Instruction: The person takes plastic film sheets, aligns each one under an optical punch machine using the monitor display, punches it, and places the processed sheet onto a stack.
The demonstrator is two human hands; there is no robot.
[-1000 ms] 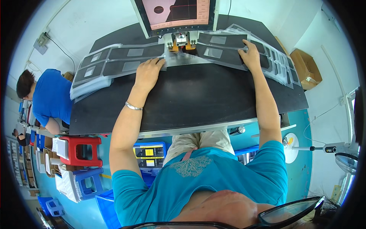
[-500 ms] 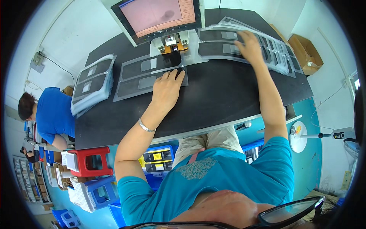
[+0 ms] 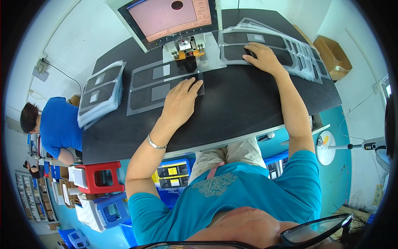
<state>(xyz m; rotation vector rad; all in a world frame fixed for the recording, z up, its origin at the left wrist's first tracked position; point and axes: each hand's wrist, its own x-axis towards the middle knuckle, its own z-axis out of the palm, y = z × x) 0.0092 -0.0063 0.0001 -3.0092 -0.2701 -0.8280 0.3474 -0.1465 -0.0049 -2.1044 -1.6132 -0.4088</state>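
Note:
My left hand (image 3: 181,101) lies with fingers stretched over the near right corner of a clear plastic sheet (image 3: 143,85). Two dark panels with pale windows show on the sheet, and its far right part reaches under the metal head of a small machine (image 3: 188,47). My right hand (image 3: 265,60) rests, fingers spread, on the top of a fanned stack of similar sheets (image 3: 275,40). Its palm covers part of the nearer panel. Above the machine, a monitor (image 3: 166,18) displays a pink picture with a dark oval near its top.
Another pile of sheets (image 3: 99,95) stands at the left end of the black table (image 3: 232,108). Beyond the right end is a cardboard box (image 3: 331,56). A red stool (image 3: 99,176) stands at the table's left front. A person in blue (image 3: 62,124) bends beyond the left edge.
My right hand has moved left and nearer across the stack; its top sheet sits slightly farther right. The sheet under my left hand has shifted slightly. On the monitor, a sharp dark oval replaces a grey smear.

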